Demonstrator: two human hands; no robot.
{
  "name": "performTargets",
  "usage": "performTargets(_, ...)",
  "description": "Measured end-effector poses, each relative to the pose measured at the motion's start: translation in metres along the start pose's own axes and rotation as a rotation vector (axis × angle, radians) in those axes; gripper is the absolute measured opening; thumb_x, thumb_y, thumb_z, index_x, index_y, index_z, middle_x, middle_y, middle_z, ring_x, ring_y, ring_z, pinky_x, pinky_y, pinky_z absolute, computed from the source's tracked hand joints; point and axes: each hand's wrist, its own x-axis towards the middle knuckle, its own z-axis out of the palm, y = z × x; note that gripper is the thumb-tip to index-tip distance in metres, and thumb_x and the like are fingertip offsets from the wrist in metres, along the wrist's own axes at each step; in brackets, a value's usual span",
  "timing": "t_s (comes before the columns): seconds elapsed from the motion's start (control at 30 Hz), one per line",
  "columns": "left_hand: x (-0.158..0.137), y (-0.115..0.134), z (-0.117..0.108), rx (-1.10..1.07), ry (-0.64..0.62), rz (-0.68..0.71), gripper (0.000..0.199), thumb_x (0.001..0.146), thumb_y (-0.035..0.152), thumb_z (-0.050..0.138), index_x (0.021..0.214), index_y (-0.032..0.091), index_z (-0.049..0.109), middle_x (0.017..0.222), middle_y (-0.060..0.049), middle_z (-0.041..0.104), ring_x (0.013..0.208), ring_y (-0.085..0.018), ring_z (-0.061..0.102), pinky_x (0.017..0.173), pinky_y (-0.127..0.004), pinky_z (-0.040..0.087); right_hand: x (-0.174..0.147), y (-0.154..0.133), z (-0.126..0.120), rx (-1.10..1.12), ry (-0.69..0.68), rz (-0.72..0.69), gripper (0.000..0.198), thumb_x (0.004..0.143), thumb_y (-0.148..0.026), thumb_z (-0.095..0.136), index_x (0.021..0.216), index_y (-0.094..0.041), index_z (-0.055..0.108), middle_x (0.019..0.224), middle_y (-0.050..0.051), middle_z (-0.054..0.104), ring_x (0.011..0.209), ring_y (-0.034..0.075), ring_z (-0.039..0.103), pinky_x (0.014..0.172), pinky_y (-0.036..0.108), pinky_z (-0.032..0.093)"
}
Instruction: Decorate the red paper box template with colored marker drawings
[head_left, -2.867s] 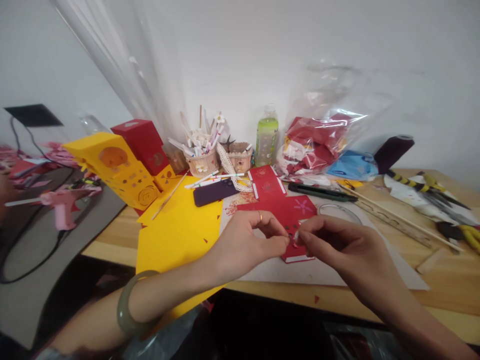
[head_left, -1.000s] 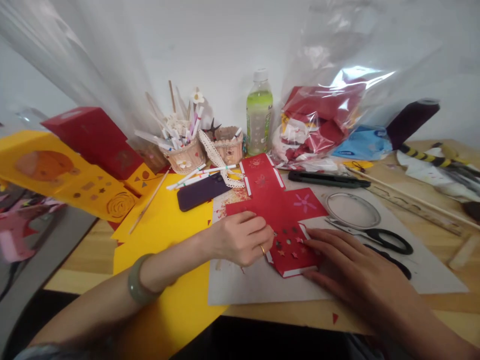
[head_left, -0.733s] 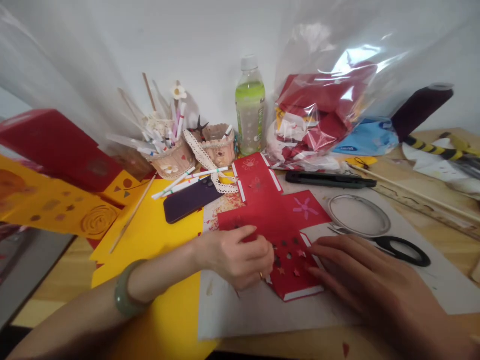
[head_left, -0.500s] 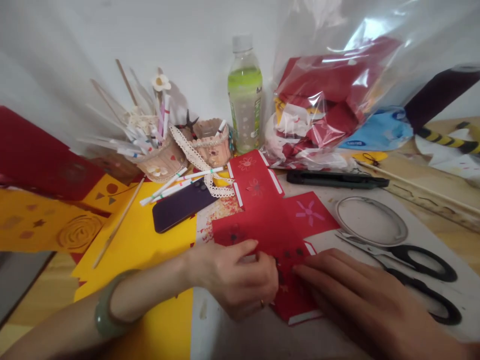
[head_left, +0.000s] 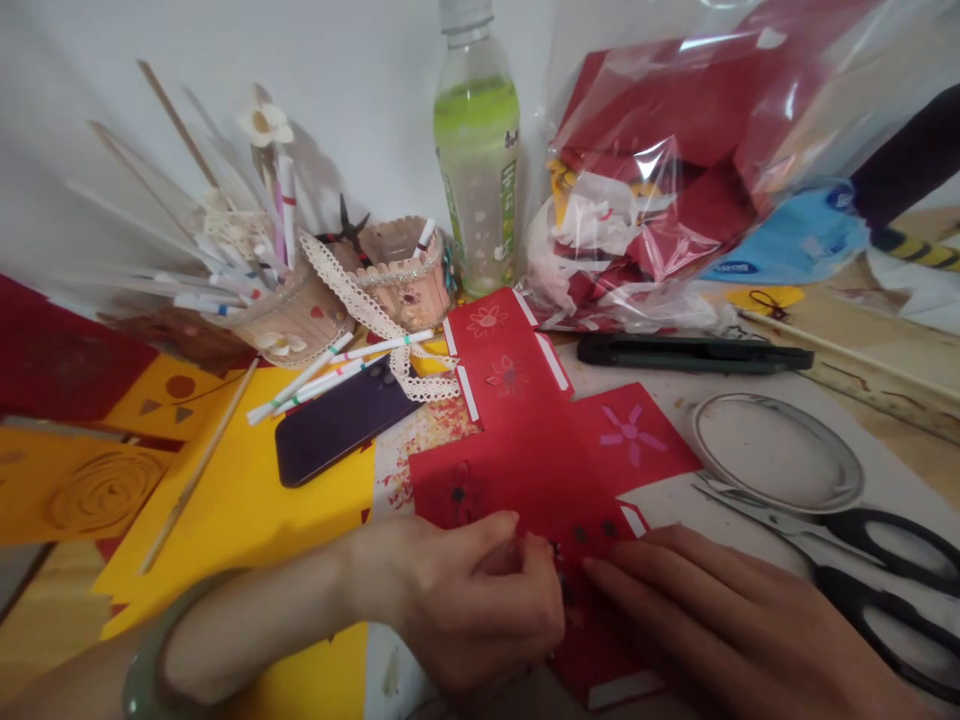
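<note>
A red cross-shaped paper cutout (head_left: 525, 450) with white strips along its tabs and flower designs lies before me. Over its lower part, my left hand (head_left: 472, 600) is closed in a pinch, thumb against the curled fingers; whatever may be between them is hidden. My right hand (head_left: 720, 610) lies flat on the lower right of the red paper, fingers stretched out. Small dark marks show on the paper between my two hands. To the right of the cutout are black-handled scissors (head_left: 847, 560) and a roll of clear tape (head_left: 776, 450).
A black utility knife (head_left: 694, 354) lies behind the tape. At the back stand a drink bottle (head_left: 480, 170), a clear bag of red scraps (head_left: 645, 200) and two decorated holders. Left are a dark phone (head_left: 341, 425), marker-like sticks (head_left: 300, 380), lace trim (head_left: 352, 295) and yellow paper (head_left: 225, 500).
The view has moved nearer, so things look larger and spread outward. My left hand's thumb and forefinger look more tightly closed. The right hand stays on the red paper.
</note>
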Motion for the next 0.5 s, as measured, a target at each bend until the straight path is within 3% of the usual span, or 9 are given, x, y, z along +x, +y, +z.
performTargets(0.27,-0.003,0.011,0.005,0.337,-0.027,0.114,0.023,0.087,0.009,0.046,0.093,0.017,0.066,0.093,-0.004,0.064,0.088,-0.016,0.056,0.07,-0.025,0.054,0.011,0.0,-0.005,-0.011,-0.021,-0.021,0.038,0.096,-0.015,0.023,0.112,-0.012,0.057,0.088,0.008,0.07,0.078,0.02,0.062,0.065,0.03,0.052)
performTargets(0.37,-0.003,0.007,0.003,0.339,-0.029,0.216,0.026,0.087,0.01,0.044,0.095,0.02,0.067,0.094,-0.003,0.065,0.087,-0.016,0.057,0.068,-0.025,0.055,0.012,-0.001,-0.005,-0.019,-0.029,-0.019,0.039,0.097,-0.018,0.022,0.113,-0.013,0.057,0.087,0.008,0.07,0.077,0.019,0.062,0.064,0.03,0.051)
performTargets(0.5,-0.002,0.0,-0.006,0.348,-0.075,0.244,0.026,0.086,0.007,0.045,0.096,0.019,0.066,0.095,-0.003,0.066,0.088,-0.016,0.058,0.069,-0.023,0.056,0.011,-0.001,-0.004,-0.002,-0.033,-0.018,0.04,0.098,-0.02,0.021,0.114,-0.012,0.057,0.087,0.008,0.07,0.077,0.019,0.061,0.063,0.031,0.05)
